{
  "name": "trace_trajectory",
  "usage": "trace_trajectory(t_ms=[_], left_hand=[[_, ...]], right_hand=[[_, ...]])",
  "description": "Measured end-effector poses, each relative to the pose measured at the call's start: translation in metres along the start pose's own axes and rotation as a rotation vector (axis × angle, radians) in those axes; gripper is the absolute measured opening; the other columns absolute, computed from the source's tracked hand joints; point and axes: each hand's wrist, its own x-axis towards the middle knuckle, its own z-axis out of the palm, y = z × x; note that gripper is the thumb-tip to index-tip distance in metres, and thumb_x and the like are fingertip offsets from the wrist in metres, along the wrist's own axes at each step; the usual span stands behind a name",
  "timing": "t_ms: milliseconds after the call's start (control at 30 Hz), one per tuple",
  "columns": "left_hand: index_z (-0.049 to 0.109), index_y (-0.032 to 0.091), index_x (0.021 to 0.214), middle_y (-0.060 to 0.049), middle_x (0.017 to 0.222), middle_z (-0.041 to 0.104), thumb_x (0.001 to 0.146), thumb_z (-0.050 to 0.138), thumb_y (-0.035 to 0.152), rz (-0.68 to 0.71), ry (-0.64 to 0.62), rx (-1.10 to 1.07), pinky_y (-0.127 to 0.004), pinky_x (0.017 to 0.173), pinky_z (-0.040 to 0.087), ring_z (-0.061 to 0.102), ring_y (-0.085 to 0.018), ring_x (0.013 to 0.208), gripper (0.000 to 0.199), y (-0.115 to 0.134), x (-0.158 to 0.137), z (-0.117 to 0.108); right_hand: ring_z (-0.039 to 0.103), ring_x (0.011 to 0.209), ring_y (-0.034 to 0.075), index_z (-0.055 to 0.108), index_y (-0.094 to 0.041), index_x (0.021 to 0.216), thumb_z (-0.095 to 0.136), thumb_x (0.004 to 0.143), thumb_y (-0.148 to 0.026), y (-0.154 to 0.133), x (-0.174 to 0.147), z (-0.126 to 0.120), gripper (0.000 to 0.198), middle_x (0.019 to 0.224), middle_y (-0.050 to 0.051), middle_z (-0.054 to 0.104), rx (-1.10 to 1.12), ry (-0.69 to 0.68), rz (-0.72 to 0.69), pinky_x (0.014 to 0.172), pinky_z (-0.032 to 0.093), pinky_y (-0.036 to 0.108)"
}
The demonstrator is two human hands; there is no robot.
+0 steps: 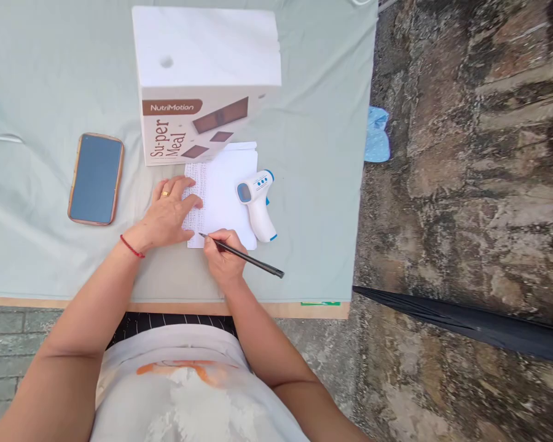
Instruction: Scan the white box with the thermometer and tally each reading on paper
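A white sheet of paper [228,184] lies on the table, with small rows of writing or print along its left side. My left hand [172,209] rests with fingers spread over that left edge. In my right hand [225,258] is a black pen [251,261], its tip at the lower left of the paper, close to my left thumb. On the paper's right part lies a white and blue infrared thermometer [258,205], just above and right of my right hand.
A white NutriMotion box [207,55] stands behind the paper, against its top edge. Left of my left hand lies a smartphone [96,178]. The pale green tablecloth [313,153] ends at the right, beside a stone wall [465,184]. Light blue dotted cloth [376,135] hangs there.
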Motion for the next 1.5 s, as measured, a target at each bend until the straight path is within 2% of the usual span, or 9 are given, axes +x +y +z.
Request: trace_trajectory(t_ms=[600,1067,1267,1500], left_hand=[[0.062,0.019,0.118,-0.02,0.151,0.043,0.072,0.077,0.022,-0.009,-0.015,0.003,-0.065,0.12,0.025,0.035,-0.042,0.147,0.048,0.0021,0.0002,-0.0001],[0.062,0.017,0.12,-0.023,0.151,0.042,0.072,0.077,0.021,-0.017,-0.038,0.009,-0.065,0.12,0.024,0.034,-0.043,0.148,0.051,0.003,0.0011,-0.0005],[0.062,0.019,0.118,-0.021,0.151,0.043,0.071,0.077,0.02,-0.013,-0.012,0.007,-0.065,0.12,0.025,0.036,-0.042,0.148,0.05,0.0022,0.001,0.0004],[0.061,0.019,0.118,-0.02,0.151,0.043,0.071,0.077,0.023,-0.007,-0.009,-0.016,-0.065,0.12,0.024,0.034,-0.042,0.148,0.049,0.0,0.0006,0.0012]], right_hand=[[0.05,0.055,0.013,0.057,-0.023,0.074,0.057,0.081,-0.028,0.0006,-0.0011,-0.0004,0.008,0.062,-0.004,0.057,-0.057,-0.014,-0.026,0.054,0.042,0.027],[0.049,0.054,0.013,0.056,-0.023,0.073,0.056,0.08,-0.03,-0.0019,-0.0001,0.0006,0.01,0.061,-0.004,0.055,-0.049,0.004,0.021,0.054,0.043,0.027],[0.048,0.056,0.013,0.054,-0.023,0.072,0.055,0.08,-0.028,-0.0012,-0.0007,-0.0001,0.01,0.062,-0.004,0.054,-0.053,-0.023,0.027,0.055,0.043,0.027],[0.049,0.055,0.013,0.054,-0.024,0.071,0.055,0.079,-0.029,0.0003,-0.0013,0.0009,0.01,0.061,-0.004,0.055,-0.069,0.013,0.02,0.054,0.042,0.027]])
